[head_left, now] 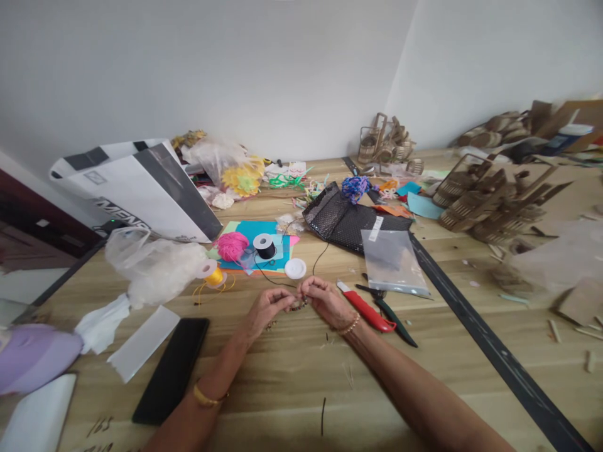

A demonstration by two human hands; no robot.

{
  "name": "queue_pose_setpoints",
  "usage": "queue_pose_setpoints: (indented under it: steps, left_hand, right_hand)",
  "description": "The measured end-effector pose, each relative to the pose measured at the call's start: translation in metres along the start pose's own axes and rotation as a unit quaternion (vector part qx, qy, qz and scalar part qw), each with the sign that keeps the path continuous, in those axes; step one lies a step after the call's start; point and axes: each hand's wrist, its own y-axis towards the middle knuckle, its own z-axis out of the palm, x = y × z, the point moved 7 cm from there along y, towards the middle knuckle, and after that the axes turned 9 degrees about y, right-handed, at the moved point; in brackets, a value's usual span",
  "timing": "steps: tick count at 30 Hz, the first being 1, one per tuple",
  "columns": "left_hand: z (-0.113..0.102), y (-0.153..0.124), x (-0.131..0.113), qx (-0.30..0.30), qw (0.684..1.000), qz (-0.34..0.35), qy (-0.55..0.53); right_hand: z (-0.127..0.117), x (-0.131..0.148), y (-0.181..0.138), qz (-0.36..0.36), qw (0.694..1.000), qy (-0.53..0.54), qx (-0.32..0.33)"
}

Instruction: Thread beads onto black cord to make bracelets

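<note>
Both my hands meet over the middle of the wooden table. My left hand (273,305) pinches one side of a small beaded string (298,307), and my right hand (325,300) pinches its other side. Dark cord (277,283) runs from near my fingers toward a spool of black cord (265,247). A few loose beads (270,326) lie under my left hand. A white round lid or dish (295,269) sits just beyond my fingertips. To the right of my right hand lie a red utility knife (367,307) and dark-handled scissors or pliers (393,320).
Pink yarn (232,246) and a yellow thread spool (213,274) stand left of the black spool. A black phone (172,370) lies by my left forearm. Beyond are a black bubble mailer (339,220), a clear zip bag (394,263) and several small wooden baskets (494,194).
</note>
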Motion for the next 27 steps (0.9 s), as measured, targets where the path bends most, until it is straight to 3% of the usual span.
queue_pose_setpoints:
  steps: [11, 22, 27]
  left_hand:
    - [0.001, 0.0, 0.012, 0.017, 0.999, -0.019, -0.024]
    - [-0.005, 0.0, 0.009, -0.047, 0.997, -0.02, -0.05]
    - [-0.011, 0.0, 0.006, -0.079, 0.997, -0.013, -0.022]
  right_hand:
    - [-0.003, -0.002, 0.001, -0.004, 0.998, 0.057, -0.012]
    - [-0.002, -0.008, -0.001, 0.022, 0.999, 0.022, -0.02]
    - [0.013, -0.007, -0.005, 0.022, 0.999, -0.036, 0.029]
